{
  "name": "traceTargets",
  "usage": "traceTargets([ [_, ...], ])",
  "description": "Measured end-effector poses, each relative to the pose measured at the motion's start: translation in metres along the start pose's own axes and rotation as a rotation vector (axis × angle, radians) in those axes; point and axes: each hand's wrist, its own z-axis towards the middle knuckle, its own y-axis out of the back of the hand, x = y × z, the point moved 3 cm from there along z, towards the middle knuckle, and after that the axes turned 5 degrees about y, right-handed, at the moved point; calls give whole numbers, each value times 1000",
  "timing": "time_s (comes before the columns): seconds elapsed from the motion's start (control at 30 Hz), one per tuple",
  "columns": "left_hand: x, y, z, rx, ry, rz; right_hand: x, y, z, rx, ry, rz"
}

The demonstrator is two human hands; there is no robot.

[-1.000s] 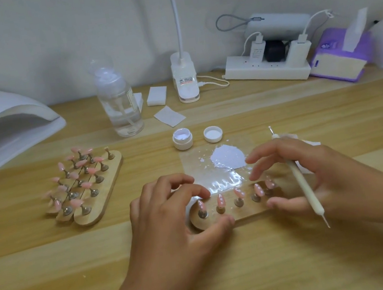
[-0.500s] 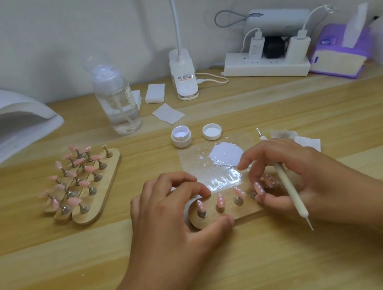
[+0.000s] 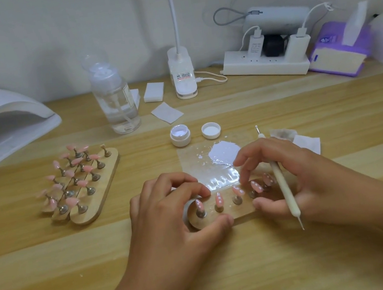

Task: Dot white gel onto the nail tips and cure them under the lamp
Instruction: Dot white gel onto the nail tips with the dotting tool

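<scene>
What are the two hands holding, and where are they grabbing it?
The left hand pinches the wooden stand at its left end. The right hand pinches its right end, with the dotting pen tucked in its fingers around mid-shaft.

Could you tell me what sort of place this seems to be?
Most likely a nail-art workstation, perhaps at home. A white dome-shaped curing lamp stands on the wooden table, pink nail tips sit on wooden holder strips, and the right hand holds a white dotting pen.
</scene>
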Motion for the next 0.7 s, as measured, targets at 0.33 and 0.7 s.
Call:
traceTargets([
  [0.33, -3, 1, 0, -9, -24, -1, 11, -10, 8, -80, 107, -124],
  [0.7, -3, 1, 0, -4, -26, -5, 13, -12, 9, -68, 48, -147],
])
